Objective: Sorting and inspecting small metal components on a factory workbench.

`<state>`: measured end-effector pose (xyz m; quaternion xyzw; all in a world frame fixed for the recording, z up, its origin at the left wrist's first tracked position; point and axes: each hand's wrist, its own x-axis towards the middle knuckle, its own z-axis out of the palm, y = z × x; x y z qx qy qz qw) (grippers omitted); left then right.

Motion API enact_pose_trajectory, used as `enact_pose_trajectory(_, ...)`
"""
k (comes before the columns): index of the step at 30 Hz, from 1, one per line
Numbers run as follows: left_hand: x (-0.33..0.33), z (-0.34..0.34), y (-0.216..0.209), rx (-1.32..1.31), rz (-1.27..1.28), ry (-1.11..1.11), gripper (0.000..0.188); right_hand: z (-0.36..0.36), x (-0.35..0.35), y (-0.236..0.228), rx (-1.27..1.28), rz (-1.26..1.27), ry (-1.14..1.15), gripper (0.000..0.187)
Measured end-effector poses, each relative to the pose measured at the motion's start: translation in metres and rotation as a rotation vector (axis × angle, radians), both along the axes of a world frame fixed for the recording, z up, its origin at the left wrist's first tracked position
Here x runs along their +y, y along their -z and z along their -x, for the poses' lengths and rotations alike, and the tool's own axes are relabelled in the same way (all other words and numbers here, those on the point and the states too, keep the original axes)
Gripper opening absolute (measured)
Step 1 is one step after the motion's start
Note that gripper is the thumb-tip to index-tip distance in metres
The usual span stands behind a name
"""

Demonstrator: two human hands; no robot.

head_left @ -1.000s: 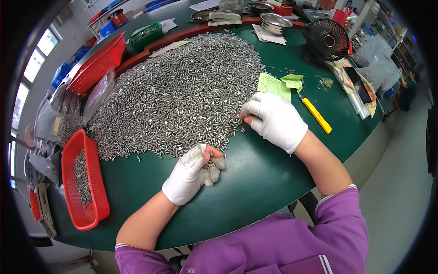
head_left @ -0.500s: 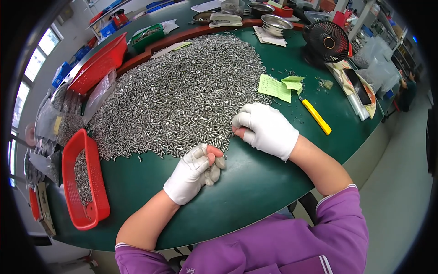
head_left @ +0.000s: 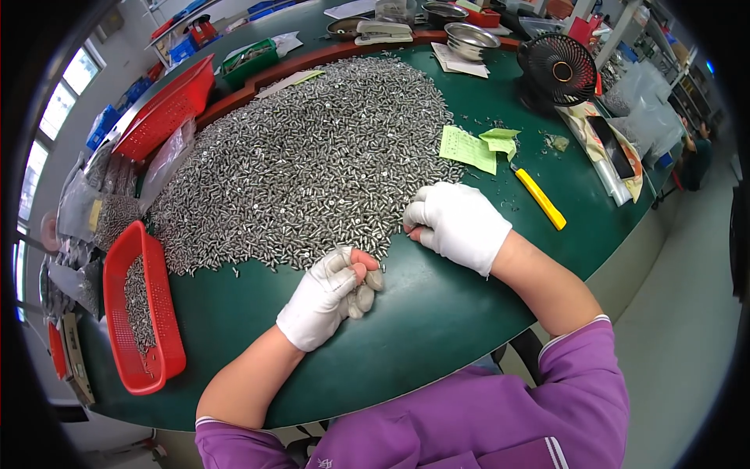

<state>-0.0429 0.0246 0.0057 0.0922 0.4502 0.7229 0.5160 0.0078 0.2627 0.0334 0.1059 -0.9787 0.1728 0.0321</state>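
Note:
A large heap of small silvery metal screws (head_left: 312,164) spreads over the green table. At its near edge is my left hand (head_left: 328,297), in a white glove that leaves the thumb and index fingertips bare. These two tips press together, and the other fingers, greyish with dirt, curl beneath. My right hand (head_left: 461,225), gloved the same way, is by the heap's right edge, palm down, with its fingers bent in and pinched toward the thumb. Whatever either hand holds is too small or hidden to make out.
A red plastic basket (head_left: 172,332) with screws stands at the left, another red basket (head_left: 176,109) behind it. Right of the heap lie green paper slips (head_left: 469,148) and a yellow utility knife (head_left: 541,199). A black fan (head_left: 558,70) and a phone (head_left: 612,147) are farther right.
My right hand has shifted slightly down and to the right, its fingers drawn closer together. My left hand keeps nearly the same pose and place.

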Motion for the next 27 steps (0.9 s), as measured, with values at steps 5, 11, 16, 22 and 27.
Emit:
enact_pose_trajectory(5,-0.001,-0.003,0.001,0.028,0.023,-0.032,0.018,0.000,-0.013,0.002,0.071,0.192,-0.029,0.011)
enact_pose_trajectory(11,0.001,-0.004,0.000,0.041,0.083,-0.040,0.021,-0.007,-0.033,0.004,-0.136,0.715,-0.127,0.018)
enact_pose_trajectory(16,0.000,-0.003,0.002,0.092,0.092,-0.034,0.020,-0.006,-0.031,-0.002,-0.228,0.831,-0.053,0.018)
enact_pose_trajectory(22,0.000,-0.003,0.000,0.088,0.076,-0.024,0.026,0.002,-0.005,0.003,0.261,0.213,0.077,0.013)
enact_pose_trajectory(27,-0.003,-0.001,-0.003,0.053,0.027,-0.002,0.031,0.004,0.001,0.003,0.172,0.063,0.129,0.009)
